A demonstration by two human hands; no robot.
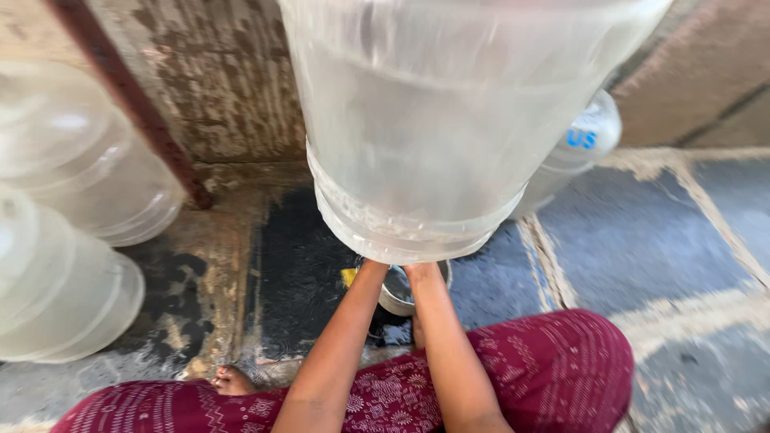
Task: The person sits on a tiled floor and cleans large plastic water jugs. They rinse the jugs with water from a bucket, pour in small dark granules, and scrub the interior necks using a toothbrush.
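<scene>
You are tipping a big clear water jug (417, 120), and it is leaning over your arms, right in front of your face. Your left hand (370, 265) is going under the jug's low edge, and the jug is hiding the fingers, so I cannot tell if that hand is open or closed. Just right of it, your right hand (423, 270) is hiding the same way.

I think you are pouring or holding the jug steady, and the next move is calling for a slow, firm hold, because the jug looks heavy.

Below your hands a small steel bowl (399, 293) is sitting on the wet floor (642, 240). Far to the left of your hands, two empty jugs (72, 224) are lying on their sides. Right of your hands, another jug (573, 152) is peeking out.
</scene>
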